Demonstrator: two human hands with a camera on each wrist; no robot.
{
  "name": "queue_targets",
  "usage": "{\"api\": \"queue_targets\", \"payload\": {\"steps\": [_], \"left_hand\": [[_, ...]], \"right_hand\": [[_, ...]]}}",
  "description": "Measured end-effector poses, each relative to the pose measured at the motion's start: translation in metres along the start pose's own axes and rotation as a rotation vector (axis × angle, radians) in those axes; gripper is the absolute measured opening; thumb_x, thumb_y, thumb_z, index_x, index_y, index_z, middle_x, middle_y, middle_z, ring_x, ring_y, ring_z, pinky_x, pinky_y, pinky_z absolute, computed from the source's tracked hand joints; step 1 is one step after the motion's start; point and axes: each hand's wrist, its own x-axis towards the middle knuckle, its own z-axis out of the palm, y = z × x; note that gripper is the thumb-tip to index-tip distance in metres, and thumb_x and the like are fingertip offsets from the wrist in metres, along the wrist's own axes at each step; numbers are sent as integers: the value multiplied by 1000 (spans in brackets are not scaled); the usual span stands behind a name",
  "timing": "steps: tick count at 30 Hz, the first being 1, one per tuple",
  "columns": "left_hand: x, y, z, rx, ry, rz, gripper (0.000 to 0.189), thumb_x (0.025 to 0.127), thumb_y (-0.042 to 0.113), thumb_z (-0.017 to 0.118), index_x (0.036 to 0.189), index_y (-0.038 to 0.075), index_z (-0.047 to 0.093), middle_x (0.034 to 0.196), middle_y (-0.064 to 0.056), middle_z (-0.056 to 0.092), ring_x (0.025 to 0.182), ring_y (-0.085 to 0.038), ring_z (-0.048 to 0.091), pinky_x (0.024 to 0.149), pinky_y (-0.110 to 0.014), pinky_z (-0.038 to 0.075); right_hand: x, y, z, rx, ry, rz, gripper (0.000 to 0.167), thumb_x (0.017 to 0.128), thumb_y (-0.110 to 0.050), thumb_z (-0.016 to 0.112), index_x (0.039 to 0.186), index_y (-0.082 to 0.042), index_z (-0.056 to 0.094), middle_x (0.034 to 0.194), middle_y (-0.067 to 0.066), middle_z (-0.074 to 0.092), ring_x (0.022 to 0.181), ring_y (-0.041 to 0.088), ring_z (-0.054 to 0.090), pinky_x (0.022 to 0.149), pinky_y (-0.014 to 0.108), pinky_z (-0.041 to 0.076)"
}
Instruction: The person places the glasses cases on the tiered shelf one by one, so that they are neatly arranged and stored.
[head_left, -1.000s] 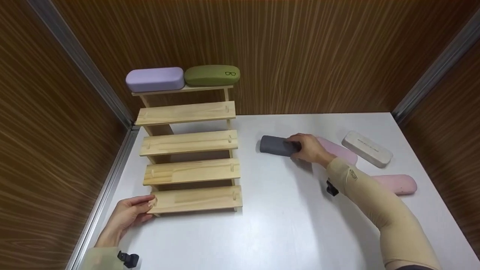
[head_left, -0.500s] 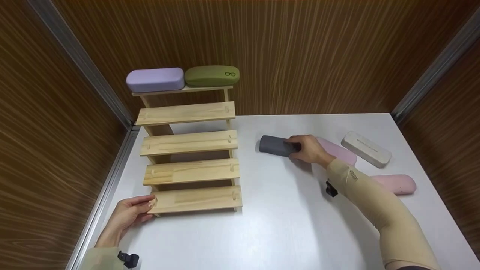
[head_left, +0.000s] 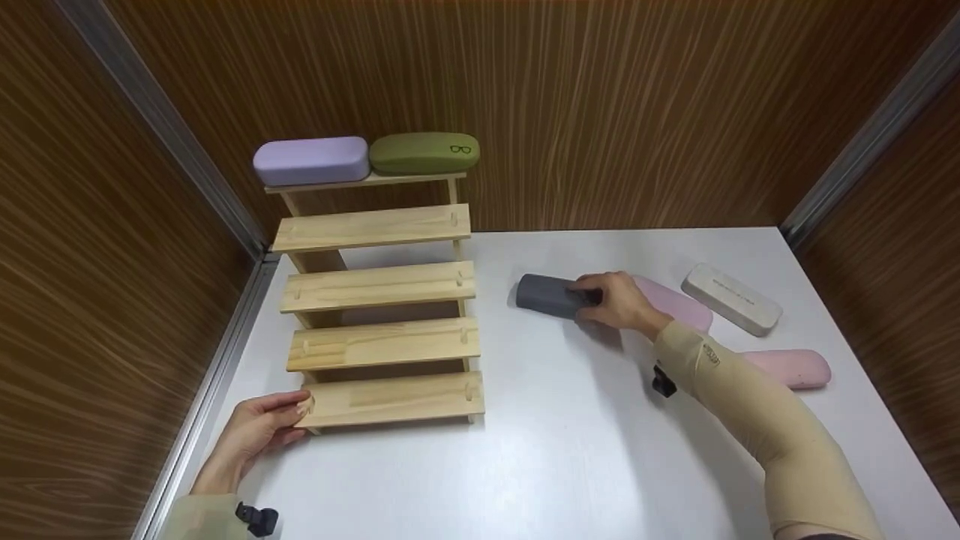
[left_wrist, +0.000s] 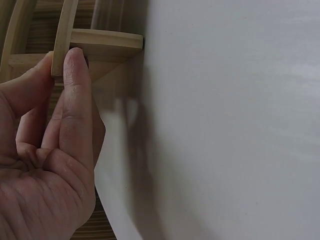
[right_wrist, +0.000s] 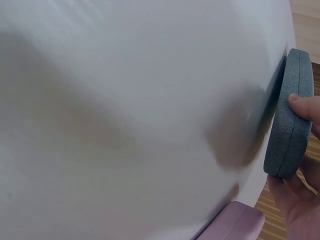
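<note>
Shifted a little since the earlier frame: the grey case and the right hand with it, slightly toward the front and left edges of the desk. Now nearer the back edge of the desk than the front, right of the wooden rack and just left of the pale pink case. Cannot tell whether raised or resting on the desk.

Clamped at its right end between thumb and fingers of the right hand, left end free. Well apart, near the desk's left edge, the left hand, pinching the left end of the lowest shelf.

Likely to handle as light and fairly stiff, with a lightly grained, matt finish, so unlikely to slip. Best taken across the narrow width, nearer the middle than the end, to stop the far end drooping. Better not to squeeze hard over the side seam, probably where lid and base meet.

On the rack's top shelf, purple case left of green case. Toward the desk's right edge, white case farther back, pink case nearer the front.
</note>
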Motion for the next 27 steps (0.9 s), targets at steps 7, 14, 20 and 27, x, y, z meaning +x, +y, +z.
{"api": "queue_targets", "payload": {"steps": [7,14,20,27], "left_hand": [[-1,0,1,-19,-5,0,30,103,0,76,130,9,84,109,11,81,94,-5,76,79,-23,72],[-2,1,0,-13,-14,2,32,104,0,75,135,6,81,108,12,81,94,-5,78,80,-23,72],[0,0,-1,-3,-10,-4,32,105,1,75,136,6,81,108,11,81,93,-6,78,79,-23,72],[0,-1,-1,-10,-11,0,30,104,0,75,133,7,83,108,11,82,93,-5,77,80,-23,72]], "right_hand": [[-3,-6,-4,18,4,15,48,86,-7,93,133,-5,83,141,23,78,135,46,73,121,63,59],[-5,-18,-13,62,11,27,45,87,-8,91,132,-5,83,142,23,77,137,45,72,120,62,59],[-7,-25,-19,67,33,5,42,88,-8,91,129,-5,84,139,23,78,132,44,75,117,62,61],[-11,-33,-29,58,57,-10,43,87,-6,92,129,-7,85,136,20,80,128,39,77,110,56,63]]}}
